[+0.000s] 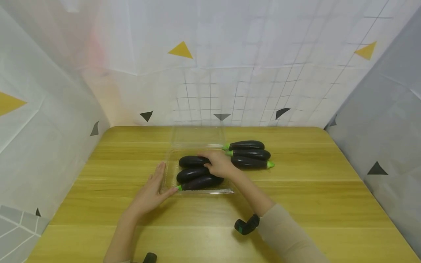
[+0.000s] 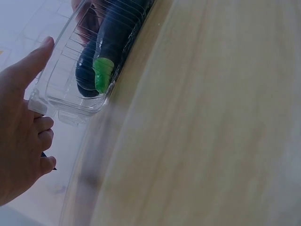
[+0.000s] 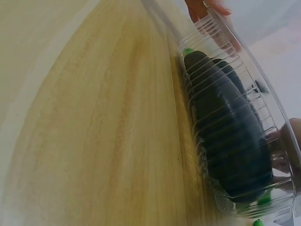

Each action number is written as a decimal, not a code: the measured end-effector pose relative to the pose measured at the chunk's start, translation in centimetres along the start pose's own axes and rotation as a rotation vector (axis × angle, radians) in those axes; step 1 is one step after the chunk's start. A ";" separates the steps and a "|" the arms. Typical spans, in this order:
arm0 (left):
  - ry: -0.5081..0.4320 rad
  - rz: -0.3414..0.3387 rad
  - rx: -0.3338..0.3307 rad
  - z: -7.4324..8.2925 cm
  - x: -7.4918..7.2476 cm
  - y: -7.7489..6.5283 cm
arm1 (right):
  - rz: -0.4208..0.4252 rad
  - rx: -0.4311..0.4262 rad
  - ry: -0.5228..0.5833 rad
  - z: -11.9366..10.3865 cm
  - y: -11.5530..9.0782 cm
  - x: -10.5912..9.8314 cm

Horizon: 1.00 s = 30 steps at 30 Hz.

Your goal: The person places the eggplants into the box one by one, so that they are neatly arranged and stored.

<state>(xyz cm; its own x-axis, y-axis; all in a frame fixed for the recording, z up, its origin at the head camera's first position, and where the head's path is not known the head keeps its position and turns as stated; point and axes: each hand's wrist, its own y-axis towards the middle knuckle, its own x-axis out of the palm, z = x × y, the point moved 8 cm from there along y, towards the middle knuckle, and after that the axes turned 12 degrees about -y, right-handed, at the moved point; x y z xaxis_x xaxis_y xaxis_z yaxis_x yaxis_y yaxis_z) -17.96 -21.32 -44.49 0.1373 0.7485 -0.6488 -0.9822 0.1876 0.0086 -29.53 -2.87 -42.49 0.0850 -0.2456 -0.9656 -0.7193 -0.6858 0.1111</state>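
A clear plastic box (image 1: 170,175) holds several dark eggplants lying side by side. My right hand (image 1: 221,165) reaches in from above and grips the rearmost eggplant (image 1: 192,161), covering its right end. In front of that lie a middle eggplant (image 1: 188,175) and a front eggplant (image 1: 202,182), whose green stem points left. My left hand (image 1: 149,195) rests against the box's front left corner, fingers extended along the left wall and thumb at the front edge. Through the box wall in the right wrist view, the front eggplant (image 3: 230,127) partly hides the others.
The box's clear lid (image 1: 197,136) stands raised behind it. Right of the box, three more eggplants (image 1: 250,154) lie on the wooden table (image 1: 296,208). White sheets (image 1: 230,44) with taped triangles enclose the back and sides. A black device (image 1: 247,224) is on my right wrist.
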 end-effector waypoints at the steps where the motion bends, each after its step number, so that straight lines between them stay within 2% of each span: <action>1: 0.000 0.002 0.002 0.0 0.0 0.0 | 0.003 0.006 0.001 0.0 -0.1 -0.1; 8: 0.005 0.007 0.010 0.1 0.0 0.0 | 0.092 0.058 0.102 0.8 -1.4 -1.2; 13: 0.007 0.003 0.005 0.1 -0.1 -0.1 | 0.188 0.083 0.264 2.0 -3.0 -2.2; 20: -0.005 0.012 0.013 0.2 -0.2 -0.1 | 0.322 0.052 0.399 3.1 -5.5 -3.8; 25: -0.013 0.003 -0.001 0.0 -0.2 -0.1 | 0.356 0.052 0.468 4.4 -7.0 -4.2; 30: -0.009 0.000 -0.001 -0.1 -0.2 -0.1 | 0.378 0.073 0.478 5.6 -8.1 -4.6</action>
<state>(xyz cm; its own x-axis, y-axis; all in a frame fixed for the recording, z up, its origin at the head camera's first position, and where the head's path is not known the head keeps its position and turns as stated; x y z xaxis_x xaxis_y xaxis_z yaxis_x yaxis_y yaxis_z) -17.85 -21.52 -44.42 0.1383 0.7540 -0.6422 -0.9823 0.1872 0.0082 -27.97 7.62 -40.24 0.1023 -0.7541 -0.6487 -0.8041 -0.4466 0.3924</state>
